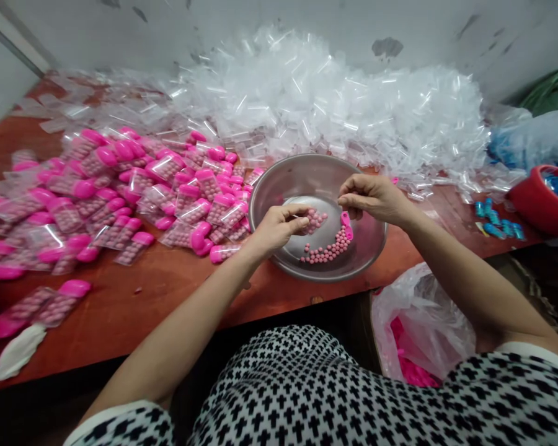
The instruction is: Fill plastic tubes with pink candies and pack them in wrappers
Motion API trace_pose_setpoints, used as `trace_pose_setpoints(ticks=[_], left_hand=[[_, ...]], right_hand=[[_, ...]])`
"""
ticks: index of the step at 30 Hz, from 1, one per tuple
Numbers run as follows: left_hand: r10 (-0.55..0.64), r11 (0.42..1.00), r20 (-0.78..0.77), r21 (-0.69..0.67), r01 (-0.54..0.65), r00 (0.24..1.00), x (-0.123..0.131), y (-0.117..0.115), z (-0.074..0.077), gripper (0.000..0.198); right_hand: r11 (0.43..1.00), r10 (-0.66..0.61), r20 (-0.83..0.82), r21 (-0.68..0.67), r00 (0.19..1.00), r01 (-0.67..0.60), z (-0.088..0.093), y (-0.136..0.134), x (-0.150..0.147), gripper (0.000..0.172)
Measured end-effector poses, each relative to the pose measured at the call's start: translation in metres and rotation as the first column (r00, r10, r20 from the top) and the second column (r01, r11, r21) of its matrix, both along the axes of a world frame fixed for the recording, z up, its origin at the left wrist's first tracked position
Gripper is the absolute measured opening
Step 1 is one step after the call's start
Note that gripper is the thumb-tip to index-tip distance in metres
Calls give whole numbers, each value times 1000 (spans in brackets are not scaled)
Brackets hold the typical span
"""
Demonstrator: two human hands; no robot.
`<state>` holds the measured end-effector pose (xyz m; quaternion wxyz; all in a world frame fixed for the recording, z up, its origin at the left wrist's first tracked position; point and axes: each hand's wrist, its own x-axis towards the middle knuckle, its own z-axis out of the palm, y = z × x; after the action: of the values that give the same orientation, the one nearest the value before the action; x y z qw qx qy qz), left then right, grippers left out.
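My left hand [276, 229] hangs over a steel bowl [316, 162], its fingertips at a small cluster of pink beads [314, 220]. A curved row of pink beads [328, 249] lies in the bowl. My right hand [372, 198] is pinched just above a pink plastic piece [346, 226] at the end of that row. I cannot tell whether either hand grips anything. To the left, sealed clear bags of pink beads with pink caps [121, 198] lie heaped on a red-brown table [121, 316].
A mound of clear plastic bags [307, 99] fills the back against a stained wall. At the right stand a red tub of blue items [537, 201] and several blue packs [497, 222]. Below the table edge sits a plastic bag holding pink things [421, 328].
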<state>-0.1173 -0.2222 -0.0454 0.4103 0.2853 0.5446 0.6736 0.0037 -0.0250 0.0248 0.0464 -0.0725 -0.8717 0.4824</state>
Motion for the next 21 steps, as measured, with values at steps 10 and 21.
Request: trace_pose_setpoints(ticks=[10,21], left_hand=[[-26,1000,27,4,26,999,2,1,6,46],[60,996,129,64,-69,990,5,1,7,43]], right_hand=[[900,306,-119,359,944,-247,-1,-15,-5,25],[692,-283,163,717,945,84,-26,17,-6,43]])
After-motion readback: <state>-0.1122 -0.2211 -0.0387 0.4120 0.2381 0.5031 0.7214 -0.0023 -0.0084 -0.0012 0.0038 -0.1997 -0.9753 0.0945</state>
